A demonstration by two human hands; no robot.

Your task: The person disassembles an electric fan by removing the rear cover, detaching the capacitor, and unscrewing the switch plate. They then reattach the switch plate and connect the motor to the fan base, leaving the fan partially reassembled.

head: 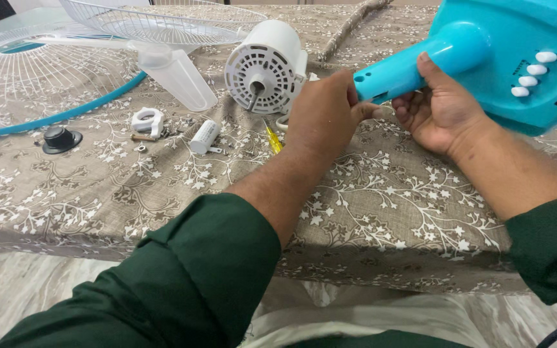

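A turquoise plastic fan base with white push buttons is tipped over the table at the upper right. Its round neck points left. My right hand grips that neck from below, thumb over the top. My left hand is at the neck's open end, fingers curled against it, back of the hand toward me. What the fingers pinch there is hidden. Behind my left hand lies a white fan motor with its shaft facing me. A yellow-handled screwdriver lies just beside it.
A floral brown cloth covers the table. On the left lie white wire fan guards, a clear blade, a turquoise rim ring, a black knob, a white locking nut and a white capacitor.
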